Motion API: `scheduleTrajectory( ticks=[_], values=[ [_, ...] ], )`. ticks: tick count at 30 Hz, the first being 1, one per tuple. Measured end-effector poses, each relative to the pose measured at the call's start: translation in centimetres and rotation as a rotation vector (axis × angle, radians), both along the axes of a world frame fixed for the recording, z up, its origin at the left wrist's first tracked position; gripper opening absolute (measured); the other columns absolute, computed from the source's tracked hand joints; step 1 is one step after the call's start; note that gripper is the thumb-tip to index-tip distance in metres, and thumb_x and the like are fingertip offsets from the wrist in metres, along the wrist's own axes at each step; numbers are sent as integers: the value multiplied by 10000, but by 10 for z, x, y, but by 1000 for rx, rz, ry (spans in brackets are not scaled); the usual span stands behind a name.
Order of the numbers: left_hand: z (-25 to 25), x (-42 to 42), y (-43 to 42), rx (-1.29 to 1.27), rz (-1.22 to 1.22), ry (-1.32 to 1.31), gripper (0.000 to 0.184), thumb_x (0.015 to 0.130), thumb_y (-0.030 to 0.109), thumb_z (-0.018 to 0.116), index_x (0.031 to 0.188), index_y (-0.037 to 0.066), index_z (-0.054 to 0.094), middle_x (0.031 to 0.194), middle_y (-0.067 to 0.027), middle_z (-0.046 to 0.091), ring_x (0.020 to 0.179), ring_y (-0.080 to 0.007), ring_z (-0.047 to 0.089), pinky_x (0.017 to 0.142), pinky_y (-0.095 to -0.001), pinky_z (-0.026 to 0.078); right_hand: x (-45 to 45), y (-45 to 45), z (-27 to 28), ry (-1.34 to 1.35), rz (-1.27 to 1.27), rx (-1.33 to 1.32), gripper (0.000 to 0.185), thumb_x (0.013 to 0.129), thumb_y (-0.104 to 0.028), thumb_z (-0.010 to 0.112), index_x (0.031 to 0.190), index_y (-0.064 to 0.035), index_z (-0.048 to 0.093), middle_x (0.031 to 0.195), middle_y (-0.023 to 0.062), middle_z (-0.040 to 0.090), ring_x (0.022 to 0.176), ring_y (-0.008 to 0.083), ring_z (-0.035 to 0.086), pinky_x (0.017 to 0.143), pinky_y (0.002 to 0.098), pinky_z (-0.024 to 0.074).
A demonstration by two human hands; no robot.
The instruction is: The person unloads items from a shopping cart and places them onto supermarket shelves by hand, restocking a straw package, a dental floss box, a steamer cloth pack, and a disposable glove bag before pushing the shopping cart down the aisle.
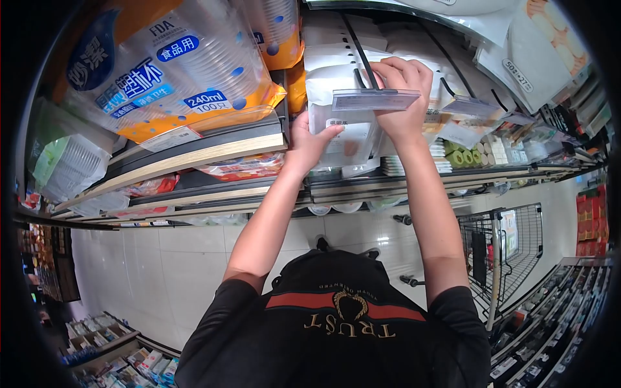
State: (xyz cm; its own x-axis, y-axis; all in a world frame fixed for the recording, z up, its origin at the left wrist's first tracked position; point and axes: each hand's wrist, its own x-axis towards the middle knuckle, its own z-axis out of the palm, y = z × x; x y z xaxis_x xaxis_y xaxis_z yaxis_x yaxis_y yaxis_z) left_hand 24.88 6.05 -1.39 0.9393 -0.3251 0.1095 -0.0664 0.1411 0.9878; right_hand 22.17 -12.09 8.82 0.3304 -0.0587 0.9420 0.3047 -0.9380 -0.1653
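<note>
A white and clear package hangs among similar packs at the top centre. My left hand is closed on its left edge, with the thumb across its front. Above and to the right, my right hand is curled around the end of the metal hook, behind a clear price-tag holder. What its fingertips hold, if anything, is hidden by the hook and the tag.
Bags of plastic cups fill the wood-edged shelf on the left. More hanging packs and hooks are on the right. A wire shopping cart stands on the tiled floor, lower right.
</note>
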Motion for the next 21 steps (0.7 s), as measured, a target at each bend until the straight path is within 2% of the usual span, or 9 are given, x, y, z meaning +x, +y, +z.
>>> scheduleTrajectory(
  ticks=[6, 11, 12, 13, 15, 16, 18, 19, 21],
  values=[
    [-8, -11, -4, 2, 50, -9, 443, 820, 68, 813, 1186, 3, 573, 1078, -73, 695, 967, -132, 649, 855, -297, 519, -15, -6, -7, -46, -57, -104, 178, 819, -202, 766, 991, -155, 766, 1147, -8, 645, 1083, 264, 541, 910, 409, 433],
    [-16, -49, -5, 199, 278, -230, 768, 788, 106, 835, 1393, -21, 381, 1241, -191, 629, 1131, -248, 637, 992, -351, 485, -70, -5, -47, 119, -12, -88, 336, 848, -137, 706, 1183, -116, 690, 1243, 86, 601, 1207, 317, 530, 980, 459, 423],
    [-21, -55, -2, 216, 270, -277, 896, 775, 112, 830, 1477, -32, 293, 1358, -253, 540, 1242, -326, 573, 1063, -398, 441, -88, -4, -57, 161, -15, -76, 345, 841, -131, 711, 1184, -103, 681, 1245, 96, 599, 1200, 327, 536, 989, 475, 422],
    [-25, -65, -1, 213, 263, -278, 896, 775, 112, 830, 1477, -32, 293, 1358, -253, 540, 1242, -326, 573, 1063, -398, 441, -107, -5, -67, 202, -18, -65, 354, 835, -124, 716, 1184, -90, 671, 1246, 107, 597, 1192, 338, 542, 999, 492, 421],
    [-32, -94, 3, 549, 395, -453, 951, 782, 104, 807, 1522, -43, 227, 1467, -292, 418, 1346, -385, 471, 1107, -434, 396, -148, -15, -91, 330, -48, -34, 379, 821, -100, 723, 1193, -78, 655, 1241, 119, 596, 1175, 357, 554, 1001, 487, 425],
    [-31, -111, 4, 548, 388, -454, 951, 782, 104, 807, 1522, -43, 227, 1467, -292, 418, 1346, -385, 471, 1107, -434, 396, -169, -22, -102, 374, -87, 14, 372, 822, -86, 714, 1190, -70, 655, 1231, 127, 599, 1169, 362, 555, 1000, 482, 427],
    [-28, -145, 5, 621, 246, -513, 1027, 795, 90, 797, 1561, -39, 126, 1562, -304, 282, 1448, -398, 331, 1181, -440, 290, -208, -45, -124, 445, -186, 105, 358, 829, -63, 694, 1185, -49, 652, 1205, 143, 605, 1156, 372, 557, 998, 475, 428],
    [-30, -157, 7, 619, 233, -516, 1027, 795, 90, 797, 1561, -39, 126, 1562, -304, 282, 1448, -398, 331, 1181, -440, 290, -229, -59, -134, 473, -247, 150, 351, 835, -56, 682, 1184, -37, 648, 1190, 152, 609, 1149, 378, 557, 998, 473, 428],
    [-38, -176, 9, 588, -13, -539, 833, 816, 104, 778, 1507, -17, 330, 1501, -270, 423, 1380, -369, 456, 1104, -419, 404, -271, -93, -150, 513, -372, 179, 323, 849, -52, 666, 1170, -13, 644, 1164, 169, 613, 1131, 383, 559, 984, 475, 432]
  ],
)
